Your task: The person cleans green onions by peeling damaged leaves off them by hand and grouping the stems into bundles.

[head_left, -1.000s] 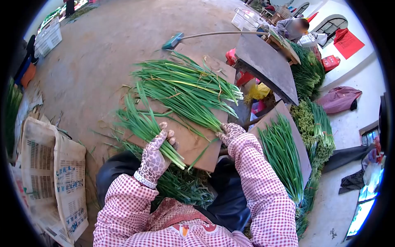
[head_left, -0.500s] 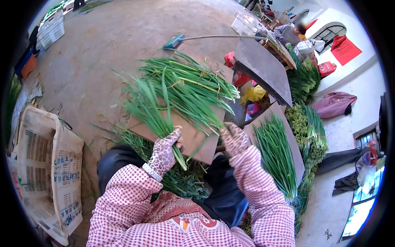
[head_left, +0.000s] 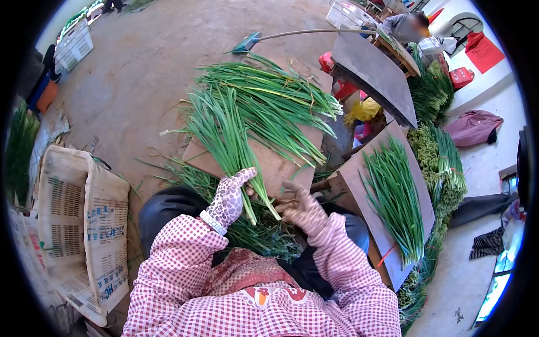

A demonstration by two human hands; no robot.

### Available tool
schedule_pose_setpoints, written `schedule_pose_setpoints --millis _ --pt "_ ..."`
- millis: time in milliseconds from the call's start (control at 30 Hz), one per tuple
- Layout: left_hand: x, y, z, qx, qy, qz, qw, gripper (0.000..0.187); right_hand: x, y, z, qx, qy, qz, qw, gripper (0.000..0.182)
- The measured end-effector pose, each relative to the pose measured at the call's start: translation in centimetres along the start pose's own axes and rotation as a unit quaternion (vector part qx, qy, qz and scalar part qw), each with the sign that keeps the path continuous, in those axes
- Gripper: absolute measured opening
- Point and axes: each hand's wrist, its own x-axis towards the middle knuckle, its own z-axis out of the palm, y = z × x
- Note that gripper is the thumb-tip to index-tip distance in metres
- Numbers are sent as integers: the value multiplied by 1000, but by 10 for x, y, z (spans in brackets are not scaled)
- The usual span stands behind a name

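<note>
My left hand (head_left: pixel 234 196), in a leopard-print glove, is closed around a bunch of garlic chives (head_left: pixel 224 132); the leaves fan away over the board and the pale stalk ends stick out below the fist. My right hand (head_left: pixel 303 209), in a soiled glove, is just right of those stalk ends, fingers apart and partly bent, with nothing visible in them. A larger loose pile of garlic chives (head_left: pixel 275 95) lies on the brown board (head_left: pixel 281 182) in front of me. Trimmed leaves (head_left: pixel 255 238) are heaped below, between my knees.
On my right, another board (head_left: pixel 351 163) carries a neat chive bundle (head_left: pixel 396 202). More greens (head_left: pixel 435 151) line the wall. A white plastic crate (head_left: pixel 104 241) stands at left. A broom (head_left: pixel 247 42) lies beyond the boards. Another person (head_left: pixel 401 27) sits at the far right.
My right hand has moved from the pile on the board back towards the stalk ends by my left hand. The bunch in my left hand looks fuller. The view has shifted slightly.
</note>
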Motion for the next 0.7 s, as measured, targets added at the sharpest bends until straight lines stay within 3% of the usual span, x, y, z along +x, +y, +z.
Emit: schedule_pose_setpoints --millis 33,67,133,200,267,367,433,533,700 --pt "0 0 -2 -13 -24 4 1000 17 8 -6 -10 22 29 125 992 63" --pt "0 0 -2 -25 -49 8 998 16 20 -15 -13 133 61 231 962 55" --pt "-1 0 0 2 -54 19 998 17 33 -11 -12 179 43 265 946 50" --pt "4 -7 -4 67 -54 54 995 16 51 -7 -2 136 -46 264 954 47" --pt "-1 -5 2 113 13 68 991 16 50 -12 20 -45 19 152 987 42" --pt "-1 -2 7 142 60 130 980 16 63 7 22 13 73 114 991 29" --pt "10 -4 2 40 88 140 985 17 67 10 18 107 82 95 986 15" --pt "15 1 -1 35 103 120 987 19 69 3 18 181 67 51 980 16" --pt "15 15 -4 -23 117 134 984 15 61 0 7 147 -16 49 988 16"
